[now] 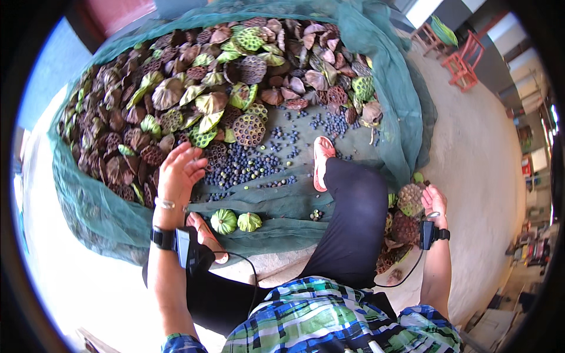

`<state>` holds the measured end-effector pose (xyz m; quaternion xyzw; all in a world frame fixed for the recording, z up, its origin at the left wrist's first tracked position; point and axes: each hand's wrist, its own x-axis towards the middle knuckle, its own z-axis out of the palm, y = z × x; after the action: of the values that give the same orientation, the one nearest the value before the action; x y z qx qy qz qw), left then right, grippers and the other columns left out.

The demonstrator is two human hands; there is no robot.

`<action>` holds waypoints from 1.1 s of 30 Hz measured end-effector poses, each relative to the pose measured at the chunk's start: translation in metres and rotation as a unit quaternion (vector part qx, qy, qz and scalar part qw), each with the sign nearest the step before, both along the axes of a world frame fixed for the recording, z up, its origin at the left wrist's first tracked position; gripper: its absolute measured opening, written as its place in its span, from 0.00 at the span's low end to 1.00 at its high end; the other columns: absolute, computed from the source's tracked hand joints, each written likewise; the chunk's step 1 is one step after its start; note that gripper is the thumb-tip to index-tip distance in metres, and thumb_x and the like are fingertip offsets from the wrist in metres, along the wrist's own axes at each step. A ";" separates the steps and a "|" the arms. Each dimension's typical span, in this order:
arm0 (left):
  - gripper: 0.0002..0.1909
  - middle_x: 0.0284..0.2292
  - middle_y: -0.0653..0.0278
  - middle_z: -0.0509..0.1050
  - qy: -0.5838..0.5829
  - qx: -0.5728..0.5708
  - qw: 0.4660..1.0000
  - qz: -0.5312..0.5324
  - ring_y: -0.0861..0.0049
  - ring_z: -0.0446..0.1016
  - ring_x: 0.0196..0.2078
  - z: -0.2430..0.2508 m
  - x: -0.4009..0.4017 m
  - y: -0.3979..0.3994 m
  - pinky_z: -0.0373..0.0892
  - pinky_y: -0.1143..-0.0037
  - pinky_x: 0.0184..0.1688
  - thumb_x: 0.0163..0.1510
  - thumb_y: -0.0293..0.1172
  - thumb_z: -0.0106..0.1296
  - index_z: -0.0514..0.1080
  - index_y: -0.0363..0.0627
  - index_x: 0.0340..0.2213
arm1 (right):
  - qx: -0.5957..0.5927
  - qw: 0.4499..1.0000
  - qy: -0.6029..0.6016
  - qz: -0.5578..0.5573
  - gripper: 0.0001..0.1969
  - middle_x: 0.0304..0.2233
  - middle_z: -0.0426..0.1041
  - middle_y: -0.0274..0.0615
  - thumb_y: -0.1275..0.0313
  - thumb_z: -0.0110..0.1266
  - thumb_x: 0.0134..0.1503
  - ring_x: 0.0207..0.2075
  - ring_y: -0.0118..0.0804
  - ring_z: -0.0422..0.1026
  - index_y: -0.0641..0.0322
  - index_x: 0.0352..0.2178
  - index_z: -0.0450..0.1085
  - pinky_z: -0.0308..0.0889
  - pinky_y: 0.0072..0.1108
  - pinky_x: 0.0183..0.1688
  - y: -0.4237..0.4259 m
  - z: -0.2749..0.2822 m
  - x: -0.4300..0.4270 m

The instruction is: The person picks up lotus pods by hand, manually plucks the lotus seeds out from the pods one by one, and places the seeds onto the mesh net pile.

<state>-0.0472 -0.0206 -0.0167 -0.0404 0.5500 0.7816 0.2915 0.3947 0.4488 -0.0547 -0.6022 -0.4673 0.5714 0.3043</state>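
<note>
My left hand (180,170) hovers at the near edge of a heap of dried lotus seed pods (170,93), fingers loosely bent and apart, nothing seen in it. Just right of it lies a dark, emptied-looking pod (216,154). Loose dark lotus seeds (247,165) are scattered beyond, beside a yellowish pod (250,130) full of holes. On my right, my right hand (435,199) is beside a brownish-green pod (410,199) on a smaller pile; whether the fingertips touch it cannot be told. No object shows in its palm. Both wrists wear strapped devices.
Green mesh netting (388,106) lies under the heap and bunches up around it. Two green pods (224,221) rest near my left foot. My sandalled right foot (323,154) stands among seeds. A red chair (463,66) stands at far right; a cable (247,260) hangs from my left wrist.
</note>
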 end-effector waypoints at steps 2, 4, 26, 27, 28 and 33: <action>0.19 0.38 0.56 0.70 0.012 0.017 1.000 0.003 0.72 0.72 0.33 0.004 -0.004 -0.007 0.69 0.74 0.33 0.52 0.32 0.44 0.59 0.39 0.45 | 0.011 0.996 0.069 0.060 0.16 0.39 0.69 0.39 0.69 0.53 0.50 0.40 0.31 0.68 0.59 0.41 0.64 0.64 0.23 0.40 -0.025 0.046 -0.039; 0.18 0.37 0.57 0.70 0.015 0.042 0.999 0.006 0.73 0.71 0.34 0.003 -0.010 -0.020 0.69 0.75 0.34 0.52 0.33 0.44 0.61 0.40 0.45 | 0.025 0.984 0.123 0.123 0.13 0.37 0.70 0.38 0.72 0.50 0.51 0.38 0.31 0.69 0.59 0.40 0.64 0.64 0.23 0.40 -0.053 0.087 -0.070; 0.12 0.31 0.60 0.71 -0.042 0.190 0.945 0.262 0.79 0.70 0.26 0.025 -0.015 -0.052 0.68 0.80 0.28 0.49 0.27 0.46 0.62 0.41 0.38 | -0.050 0.835 0.094 0.540 0.10 0.31 0.71 0.38 0.72 0.51 0.51 0.28 0.29 0.70 0.62 0.36 0.64 0.68 0.20 0.30 -0.158 0.114 -0.412; 0.12 0.31 0.60 0.71 -0.039 0.184 0.939 0.290 0.80 0.70 0.26 0.030 -0.016 -0.057 0.68 0.81 0.28 0.49 0.27 0.46 0.62 0.41 0.37 | -0.056 0.826 0.085 0.555 0.10 0.29 0.70 0.37 0.72 0.52 0.50 0.27 0.29 0.70 0.61 0.35 0.64 0.69 0.20 0.28 -0.163 0.093 -0.440; 0.12 0.31 0.60 0.71 -0.044 0.179 0.937 0.297 0.80 0.69 0.26 0.028 -0.016 -0.059 0.67 0.81 0.27 0.48 0.26 0.45 0.62 0.41 0.37 | -0.052 0.815 0.066 0.574 0.11 0.28 0.70 0.36 0.72 0.54 0.49 0.27 0.29 0.70 0.60 0.35 0.64 0.69 0.20 0.28 -0.170 0.070 -0.466; 0.12 0.31 0.62 0.71 -0.095 0.179 0.934 0.294 0.80 0.68 0.25 0.020 -0.023 -0.053 0.65 0.81 0.26 0.48 0.25 0.46 0.62 0.43 0.37 | 0.156 0.762 -0.092 0.622 0.14 0.24 0.70 0.37 0.74 0.59 0.39 0.24 0.30 0.69 0.61 0.30 0.66 0.69 0.22 0.23 -0.202 -0.080 -0.550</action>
<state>-0.0706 -0.0732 0.0037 -0.2213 0.3345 0.9104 0.1019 -0.1553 0.2466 -0.1347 -0.1731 -0.8476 0.4963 -0.0726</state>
